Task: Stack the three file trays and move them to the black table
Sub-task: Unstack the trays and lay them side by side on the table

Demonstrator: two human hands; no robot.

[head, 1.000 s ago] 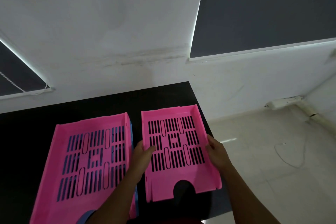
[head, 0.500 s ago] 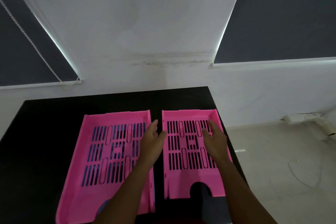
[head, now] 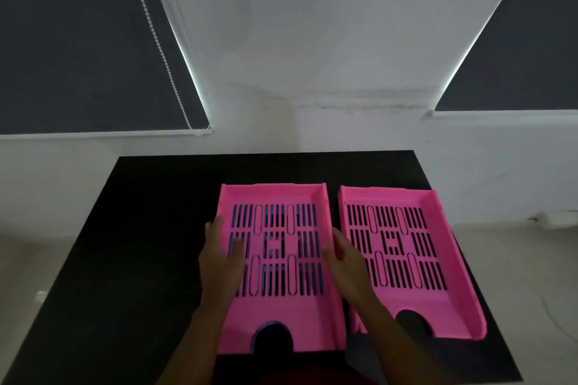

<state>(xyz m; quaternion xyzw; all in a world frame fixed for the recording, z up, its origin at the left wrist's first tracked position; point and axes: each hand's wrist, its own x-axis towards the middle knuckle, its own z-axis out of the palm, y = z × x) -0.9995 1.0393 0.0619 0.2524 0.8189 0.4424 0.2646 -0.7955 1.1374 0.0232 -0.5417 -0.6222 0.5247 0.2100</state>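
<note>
Two pink slotted file trays lie side by side on the black table [head: 131,259]. The left pink tray [head: 276,309] sits on top of a blue tray [head: 271,324], whose colour shows through the slots and at the front notch. The right pink tray [head: 403,297] rests alone on the table. My left hand [head: 220,259] lies over the left wall of the stacked tray, fingers spread. My right hand [head: 345,255] is at that tray's right wall, in the gap between the two pink trays. Neither hand has lifted anything.
The table's back edge meets a white wall [head: 312,56] with dark window blinds [head: 78,40] on both sides. A bead cord [head: 156,40] hangs by the left blind. Pale floor [head: 531,275] lies right of the table, with a thin cable on it.
Both hands left the right pink tray and moved left to the sides of the stacked tray. The view also swung right to left, so the trays now sit further right.
</note>
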